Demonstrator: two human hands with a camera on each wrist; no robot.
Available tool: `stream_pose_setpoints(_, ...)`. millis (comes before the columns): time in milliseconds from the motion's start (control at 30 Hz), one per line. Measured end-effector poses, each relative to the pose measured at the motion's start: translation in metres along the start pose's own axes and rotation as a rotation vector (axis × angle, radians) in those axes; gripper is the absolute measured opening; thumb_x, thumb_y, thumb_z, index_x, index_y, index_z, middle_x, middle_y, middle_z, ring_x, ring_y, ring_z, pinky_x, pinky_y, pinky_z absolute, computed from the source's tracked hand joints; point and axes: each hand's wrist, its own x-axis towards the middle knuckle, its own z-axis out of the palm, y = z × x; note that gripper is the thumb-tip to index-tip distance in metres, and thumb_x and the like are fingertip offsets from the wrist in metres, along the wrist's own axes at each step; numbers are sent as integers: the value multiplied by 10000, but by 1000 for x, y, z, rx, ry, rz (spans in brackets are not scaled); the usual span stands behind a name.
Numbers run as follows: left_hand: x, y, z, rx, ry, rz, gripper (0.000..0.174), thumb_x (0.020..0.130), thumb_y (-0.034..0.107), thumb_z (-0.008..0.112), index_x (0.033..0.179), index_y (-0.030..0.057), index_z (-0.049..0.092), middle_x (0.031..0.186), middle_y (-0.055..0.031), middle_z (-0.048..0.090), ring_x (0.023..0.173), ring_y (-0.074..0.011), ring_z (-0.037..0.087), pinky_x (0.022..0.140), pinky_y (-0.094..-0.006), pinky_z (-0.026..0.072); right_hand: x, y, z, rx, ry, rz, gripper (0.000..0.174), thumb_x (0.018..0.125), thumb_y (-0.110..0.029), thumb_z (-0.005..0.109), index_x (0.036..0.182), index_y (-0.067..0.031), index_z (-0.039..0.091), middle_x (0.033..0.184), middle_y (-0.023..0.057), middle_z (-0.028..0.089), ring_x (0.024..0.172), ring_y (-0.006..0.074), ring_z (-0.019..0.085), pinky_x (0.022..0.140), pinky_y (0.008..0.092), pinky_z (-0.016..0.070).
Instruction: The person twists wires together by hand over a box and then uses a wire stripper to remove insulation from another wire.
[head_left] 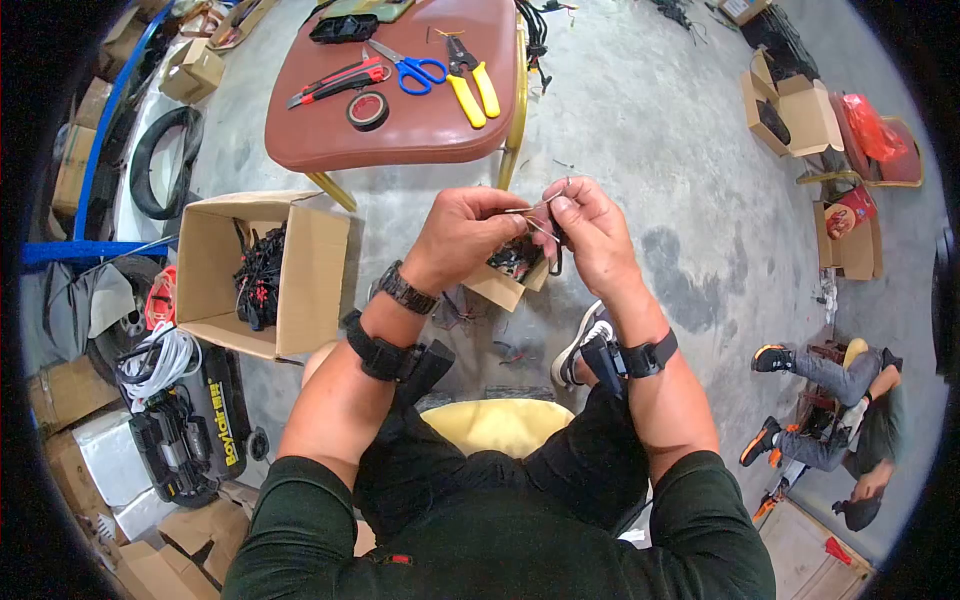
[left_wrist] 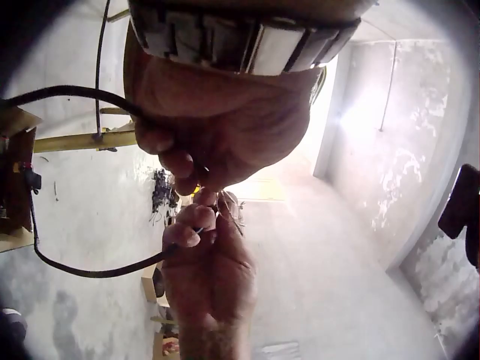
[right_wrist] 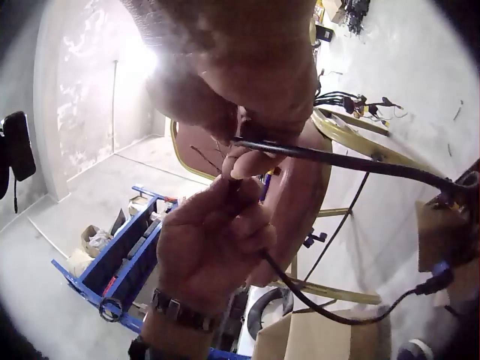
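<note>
Both hands meet above the floor, working at the thin stripped ends of black cables. My left hand [head_left: 462, 238] pinches thin wires [head_left: 543, 232] between thumb and fingertips. Opposite it, my right hand [head_left: 600, 245] pinches wires at the same spot, fingertips close to the left ones. In the left wrist view, one black cable [left_wrist: 67, 91] runs into the left hand and another black cable [left_wrist: 97, 271] into the right hand. Fine wire strands [left_wrist: 231, 211] stick out between the fingers. A dark connector [right_wrist: 435, 279] hangs on the lower cable in the right wrist view.
A brown chair [head_left: 420, 135] ahead carries blue scissors [head_left: 418, 72], yellow-handled wire strippers [head_left: 472, 85], a red utility knife [head_left: 340, 82] and black tape [head_left: 367, 110]. A carton [head_left: 315, 280] of cables stands left; a smaller box [head_left: 495, 288] sits below the hands. Someone sits at right.
</note>
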Motion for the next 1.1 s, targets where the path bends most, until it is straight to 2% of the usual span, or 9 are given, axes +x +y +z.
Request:
stream_pose_setpoints(233,2,-8,1,-66,33,62,159,845,67,678,987,3,711,789,16,668,622,-33,537,545,-193,429,0,1,0,36,3,7,118,973,-92,523,1059,-15,549,786,41,608,675,101,566,616,241,478)
stream_pose_setpoints(533,0,-6,2,-41,29,71,168,847,58,676,1004,7,707,815,20,670,662,-23,541,578,-186,431,-1,-2,1,9,24,21,126,937,-63,571,1048,-7,548,785,39,611,648,97,562,595,232,465)
stream_pose_setpoints(833,1,-12,2,16,-18,109,189,868,54,645,1037,-10,700,877,-9,688,771,-52,597,676,-206,485,-1,0,-3,-12,37,5,108,915,-89,617,984,-24,565,708,11,589,573,68,531,517,209,426)
stream_pose_setpoints(1100,-1,-8,4,57,-26,97,185,871,53,639,1029,-17,705,885,-16,696,782,-54,606,690,-210,497,-2,-3,-2,-27,83,14,90,900,-84,638,949,-31,584,710,-8,587,571,46,518,508,194,410)
